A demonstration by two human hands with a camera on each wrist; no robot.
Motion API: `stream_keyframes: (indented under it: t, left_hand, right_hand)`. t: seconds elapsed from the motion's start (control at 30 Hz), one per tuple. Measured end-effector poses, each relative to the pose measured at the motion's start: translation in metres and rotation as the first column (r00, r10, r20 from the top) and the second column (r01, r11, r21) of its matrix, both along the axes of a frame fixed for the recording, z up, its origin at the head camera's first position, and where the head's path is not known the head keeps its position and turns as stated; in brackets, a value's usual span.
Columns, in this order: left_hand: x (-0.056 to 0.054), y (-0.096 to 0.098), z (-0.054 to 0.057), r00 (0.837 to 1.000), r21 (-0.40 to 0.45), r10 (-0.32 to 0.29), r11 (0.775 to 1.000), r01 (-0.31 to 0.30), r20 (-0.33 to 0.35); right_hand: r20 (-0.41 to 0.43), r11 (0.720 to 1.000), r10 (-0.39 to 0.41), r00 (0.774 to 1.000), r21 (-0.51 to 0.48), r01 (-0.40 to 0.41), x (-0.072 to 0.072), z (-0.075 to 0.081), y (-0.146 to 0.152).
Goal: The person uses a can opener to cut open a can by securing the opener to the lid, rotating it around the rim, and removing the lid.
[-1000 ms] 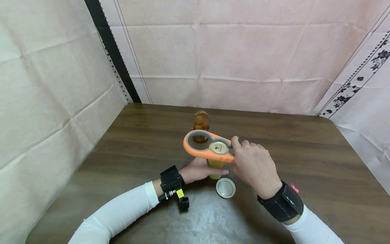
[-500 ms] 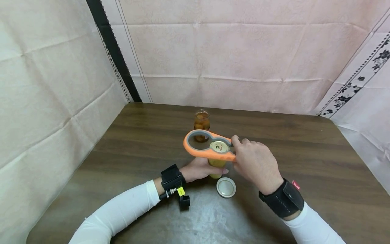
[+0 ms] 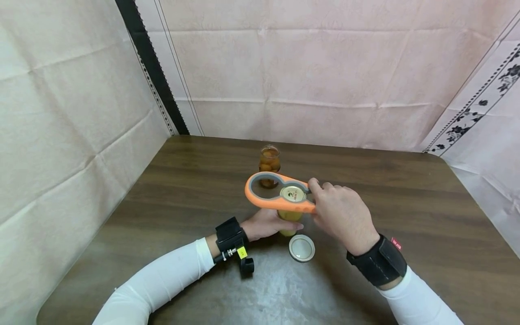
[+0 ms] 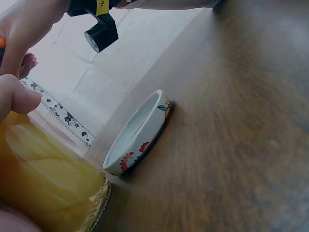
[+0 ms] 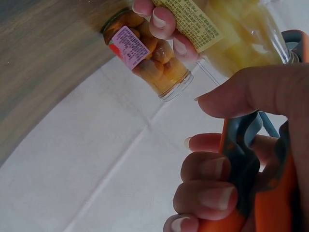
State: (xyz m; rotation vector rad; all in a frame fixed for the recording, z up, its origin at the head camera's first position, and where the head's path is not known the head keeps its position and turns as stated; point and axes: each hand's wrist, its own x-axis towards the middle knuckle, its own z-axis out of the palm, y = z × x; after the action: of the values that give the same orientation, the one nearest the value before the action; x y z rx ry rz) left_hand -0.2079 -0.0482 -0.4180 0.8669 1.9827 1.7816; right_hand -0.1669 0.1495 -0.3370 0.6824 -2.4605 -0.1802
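The right hand (image 3: pixel 342 215) grips the orange opener (image 3: pixel 280 207) by its handle end; the smaller loop sits around the cap (image 3: pixel 293 193) of the yellow jar (image 3: pixel 290 215). The left hand (image 3: pixel 265 224) holds that jar by its glass. Working this well likely calls for a firm squeeze, the loop kept level on the cap, and the jar braced hard against any turn. On the surface (image 3: pixel 195 189), a loose lid (image 3: pixel 302 248) lies upturned nearer the person; the lidless amber jar (image 3: pixel 270 159) stands beyond.
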Motion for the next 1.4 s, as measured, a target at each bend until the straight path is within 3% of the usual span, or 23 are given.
stream_keyframes:
  t: [0.1, 0.2, 0.93, 1.4]
  left_hand:
    - [-0.007, 0.001, -0.01, 1.0, -0.021, -0.002, 1.0, 0.002, -0.003]
    - [-0.01, 0.001, -0.012, 1.0, -0.035, -0.013, 0.999, 0.012, -0.015]
    - [-0.009, -0.003, -0.006, 0.998, -0.042, -0.047, 0.998, 0.045, -0.031]
    - [-0.014, -0.004, -0.012, 0.997, -0.054, -0.066, 0.997, 0.064, -0.042]
  right_hand:
    - [0.006, 1.0, 0.0, 1.0, 0.002, 0.0, -0.001, 0.001, 0.001]
    - [0.009, 1.0, 0.002, 1.0, 0.008, -0.002, -0.001, 0.001, 0.002]
    - [0.01, 0.999, 0.047, 0.999, 0.011, -0.047, -0.005, 0.0, 0.004]
    - [0.036, 0.999, 0.043, 0.998, 0.025, -0.044, -0.006, 0.0, 0.005]
